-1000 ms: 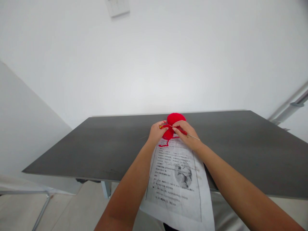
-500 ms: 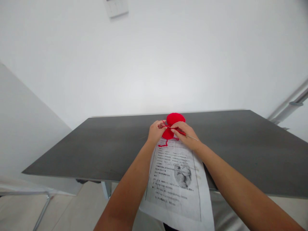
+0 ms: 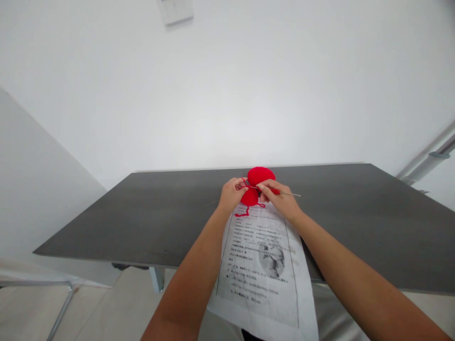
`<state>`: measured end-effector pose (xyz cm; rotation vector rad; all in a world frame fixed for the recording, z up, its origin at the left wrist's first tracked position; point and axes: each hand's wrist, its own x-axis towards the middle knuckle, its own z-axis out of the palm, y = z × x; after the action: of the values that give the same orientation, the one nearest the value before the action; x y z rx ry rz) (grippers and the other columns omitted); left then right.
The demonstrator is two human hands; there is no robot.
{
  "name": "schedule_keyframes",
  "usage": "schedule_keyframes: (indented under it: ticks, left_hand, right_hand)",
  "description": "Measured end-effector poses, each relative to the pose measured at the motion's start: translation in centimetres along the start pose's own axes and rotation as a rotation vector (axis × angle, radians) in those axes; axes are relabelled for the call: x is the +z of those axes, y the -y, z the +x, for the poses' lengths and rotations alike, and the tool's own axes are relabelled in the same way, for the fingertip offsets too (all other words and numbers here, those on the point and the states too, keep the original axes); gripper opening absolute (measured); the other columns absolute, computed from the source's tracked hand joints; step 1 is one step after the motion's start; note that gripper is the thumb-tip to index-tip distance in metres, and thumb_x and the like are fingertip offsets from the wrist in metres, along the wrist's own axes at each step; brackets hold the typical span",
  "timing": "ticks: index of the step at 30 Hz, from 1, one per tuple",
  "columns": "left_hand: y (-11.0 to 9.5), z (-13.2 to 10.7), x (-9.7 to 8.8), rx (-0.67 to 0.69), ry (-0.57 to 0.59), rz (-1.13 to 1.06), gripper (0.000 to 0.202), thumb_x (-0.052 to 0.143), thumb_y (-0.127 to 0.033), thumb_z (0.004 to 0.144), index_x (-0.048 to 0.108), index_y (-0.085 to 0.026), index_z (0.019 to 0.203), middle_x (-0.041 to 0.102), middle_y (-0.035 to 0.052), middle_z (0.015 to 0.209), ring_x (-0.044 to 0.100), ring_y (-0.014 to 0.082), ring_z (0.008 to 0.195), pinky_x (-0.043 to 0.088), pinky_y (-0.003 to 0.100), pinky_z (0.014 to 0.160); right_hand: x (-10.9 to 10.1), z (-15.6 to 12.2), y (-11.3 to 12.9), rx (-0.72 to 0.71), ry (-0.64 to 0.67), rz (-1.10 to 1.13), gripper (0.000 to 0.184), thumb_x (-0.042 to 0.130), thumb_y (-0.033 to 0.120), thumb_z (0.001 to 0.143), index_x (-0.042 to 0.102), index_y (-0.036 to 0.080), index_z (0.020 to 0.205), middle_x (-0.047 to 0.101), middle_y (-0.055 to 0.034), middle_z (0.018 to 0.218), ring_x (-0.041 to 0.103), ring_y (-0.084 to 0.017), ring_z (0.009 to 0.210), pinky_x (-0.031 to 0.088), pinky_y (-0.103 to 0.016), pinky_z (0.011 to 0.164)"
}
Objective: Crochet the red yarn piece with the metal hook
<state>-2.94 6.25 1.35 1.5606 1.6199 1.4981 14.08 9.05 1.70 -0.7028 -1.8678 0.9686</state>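
Pinched in the fingers of my left hand (image 3: 233,193) is a small red crochet piece (image 3: 250,197), with a strand of yarn running over the fingers. My right hand (image 3: 280,198) is closed around a thin crochet hook (image 3: 292,194) with a red grip; its metal end sticks out to the right. The hook's other tip reaches to the upper edge of the piece, near my left fingertips. Just behind the hands sits a ball of red yarn (image 3: 261,175). A loose red yarn tail (image 3: 242,214) hangs onto the paper below.
A printed sheet (image 3: 263,293) with text and a round picture lies under my forearms and hangs over the front edge of the dark table (image 3: 149,213). A white wall (image 3: 227,85) stands behind the table. Metal tubing (image 3: 62,310) shows at lower left.
My right hand has shifted slightly right, and the crochet hook has swung from a downward slant to nearly level. My left hand keeps its pinch on the piece.
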Motion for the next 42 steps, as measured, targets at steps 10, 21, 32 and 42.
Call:
schedule_keyframes:
  ticks: [10,21,32,42]
  left_hand:
    - [0.4,-0.1,-0.1,0.079,0.13,-0.016,0.021,0.061,-0.008,0.067,0.071,-0.017,0.084,0.067,0.0039,0.082,0.057,0.0129,0.073,0.045,0.027,0.074]
    - [-1.2,-1.0,-0.2,-0.125,0.323,-0.403,0.036,0.073,-0.02,0.062,0.072,-0.014,0.097,0.062,0.0005,0.072,0.05,0.0093,0.064,0.038,0.025,0.066]
    - [-1.8,-1.3,0.1,-0.236,0.452,-0.747,0.038,0.08,-0.019,0.054,0.074,-0.014,0.091,0.068,0.0043,0.077,0.058,0.0118,0.068,0.041,0.026,0.071]
    - [-2.3,-1.4,-0.5,-0.256,0.37,-0.938,0.035,0.079,-0.015,0.053,0.074,-0.016,0.087,0.066,0.0007,0.074,0.059,0.0087,0.065,0.043,0.023,0.067]
  right_hand:
    - [0.0,0.6,-0.6,0.114,-0.137,0.362,0.031,0.065,0.05,0.077,0.061,0.019,0.078,0.059,0.0028,0.051,0.05,-0.011,0.046,0.04,-0.025,0.05]
    - [-0.3,0.9,-0.5,0.153,-0.26,0.474,0.039,0.062,0.057,0.077,0.064,0.018,0.076,0.053,0.0044,0.045,0.044,-0.008,0.042,0.035,-0.021,0.045]
    - [-0.2,1.1,-0.9,0.319,-0.118,0.845,0.034,0.069,0.05,0.074,0.064,0.016,0.072,0.054,0.0037,0.043,0.046,-0.007,0.039,0.037,-0.017,0.041]
    - [-0.3,1.1,-0.5,0.314,0.046,1.109,0.022,0.066,0.039,0.082,0.067,0.018,0.081,0.066,0.0012,0.06,0.061,-0.007,0.055,0.051,-0.015,0.057]
